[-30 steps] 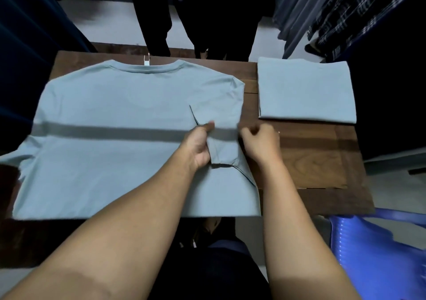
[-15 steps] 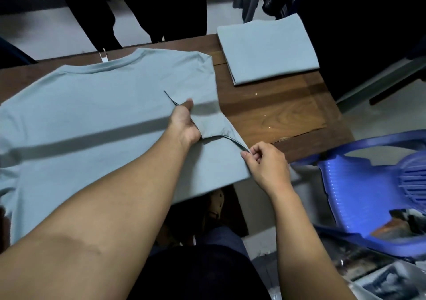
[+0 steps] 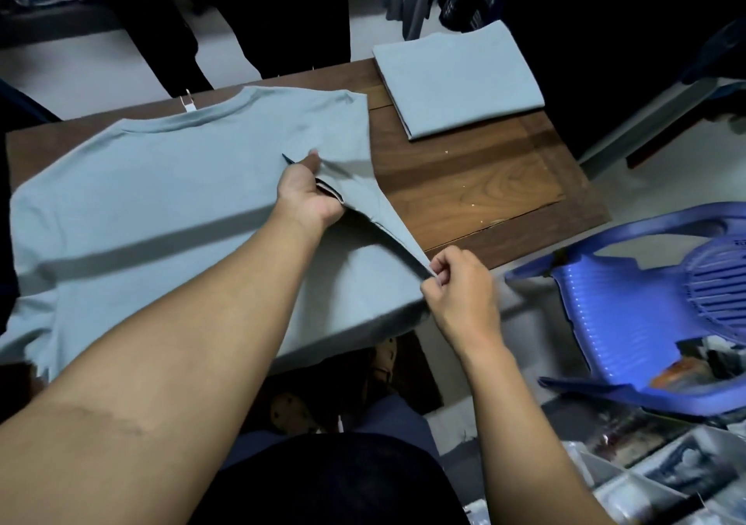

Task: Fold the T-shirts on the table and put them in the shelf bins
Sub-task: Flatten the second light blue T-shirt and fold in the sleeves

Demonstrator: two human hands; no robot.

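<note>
A pale blue T-shirt (image 3: 161, 201) lies spread on the brown wooden table (image 3: 476, 185), collar at the far edge, its right side folded inward. My left hand (image 3: 311, 193) grips the folded sleeve near the shirt's right side. My right hand (image 3: 456, 286) pinches the shirt's right side edge near the hem and holds it taut, just past the table's near edge. A second pale blue T-shirt (image 3: 460, 80), folded into a rectangle, rests on the table's far right corner.
A blue plastic chair (image 3: 629, 314) stands close to the right of the table. Dark garments hang behind the table at the top and right. Someone's dark-trousered legs (image 3: 282, 19) stand beyond the far edge. Clutter lies on the floor at lower right.
The view has swung to the right and down. My right hand has slid along the shirt's side edge toward the hem and pulled it taut; my left hand keeps its grip on the sleeve.
</note>
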